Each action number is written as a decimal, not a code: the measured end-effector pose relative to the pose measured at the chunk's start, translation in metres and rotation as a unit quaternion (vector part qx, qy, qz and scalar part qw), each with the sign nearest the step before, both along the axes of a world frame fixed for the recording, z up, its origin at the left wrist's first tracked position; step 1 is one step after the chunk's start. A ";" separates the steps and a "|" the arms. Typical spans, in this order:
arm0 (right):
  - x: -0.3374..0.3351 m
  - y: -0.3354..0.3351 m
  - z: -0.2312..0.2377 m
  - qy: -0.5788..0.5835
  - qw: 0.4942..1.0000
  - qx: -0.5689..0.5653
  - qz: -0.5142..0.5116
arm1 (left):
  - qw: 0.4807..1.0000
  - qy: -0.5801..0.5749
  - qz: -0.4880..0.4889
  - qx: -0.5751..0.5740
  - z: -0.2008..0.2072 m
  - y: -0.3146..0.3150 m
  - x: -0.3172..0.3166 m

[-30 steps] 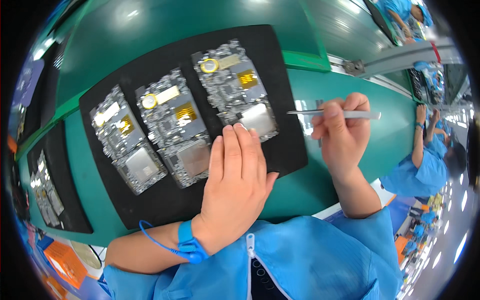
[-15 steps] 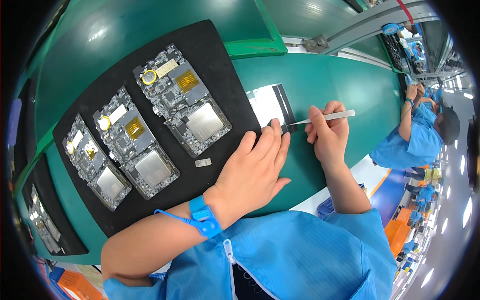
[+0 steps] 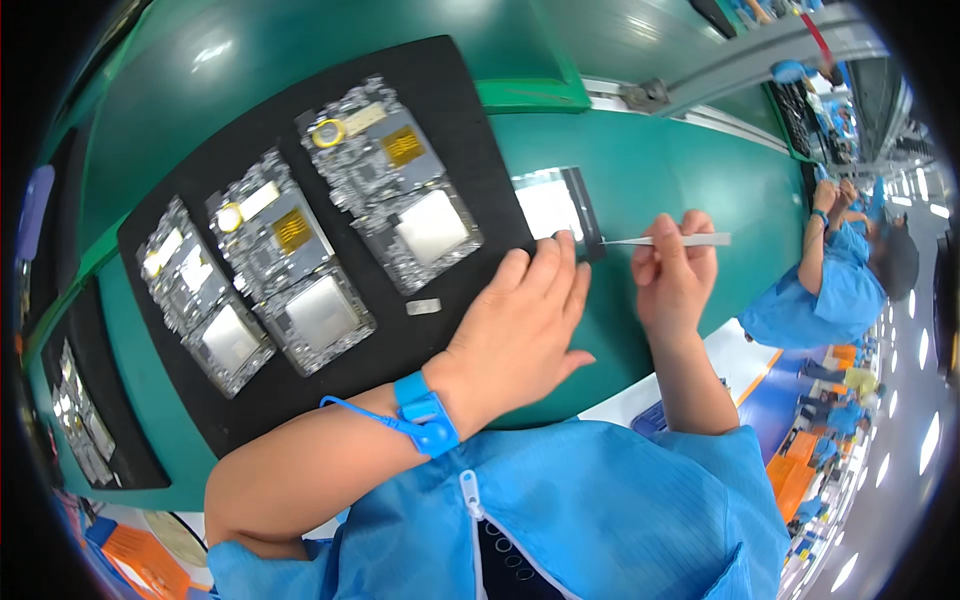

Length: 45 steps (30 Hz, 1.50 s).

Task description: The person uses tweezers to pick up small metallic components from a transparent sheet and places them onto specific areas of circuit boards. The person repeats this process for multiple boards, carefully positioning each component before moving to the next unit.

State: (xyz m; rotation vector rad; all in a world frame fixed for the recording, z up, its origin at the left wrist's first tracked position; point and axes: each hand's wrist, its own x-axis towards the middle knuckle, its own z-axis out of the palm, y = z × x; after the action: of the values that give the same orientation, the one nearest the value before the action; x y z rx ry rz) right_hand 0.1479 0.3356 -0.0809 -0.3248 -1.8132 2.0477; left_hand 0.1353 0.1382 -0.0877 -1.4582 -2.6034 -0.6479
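Green bench (image 3: pixel 720 190); three boards (image 3: pixel 395 185) on black mat (image 3: pixel 455 110). Left hand (image 3: pixel 520 330) spread flat, fingertips at white sheet (image 3: pixel 548 207); right hand (image 3: pixel 680 280) pinches tweezers (image 3: pixel 715 240), tip by dark strip (image 3: pixel 582 210).

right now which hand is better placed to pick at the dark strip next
Probably the right hand: it holds tweezers, their tip close to the dark strip. The left hand shows no tool, its fingertips at the near edge of the pale sheet.

Right side: co-worker (image 3: pixel 815 300) in blue work top — orange boxes (image 3: pixel 792 465) lower down. Upper right: metal rail (image 3: pixel 740 72), red band (image 3: pixel 816 38) across it. Lower left: orange box (image 3: pixel 145 560).
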 end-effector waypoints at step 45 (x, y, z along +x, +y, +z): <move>-0.048 -0.205 0.011 -0.126 0.966 0.016 0.225 | 0.970 0.082 0.214 -0.077 0.007 -0.160 0.043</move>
State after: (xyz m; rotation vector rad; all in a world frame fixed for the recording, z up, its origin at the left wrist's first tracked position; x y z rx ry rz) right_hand 0.0998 0.1309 -0.0700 -0.1815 -2.2391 2.3582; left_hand 0.1782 -0.0215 -0.0802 -0.8804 -2.7484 -0.2683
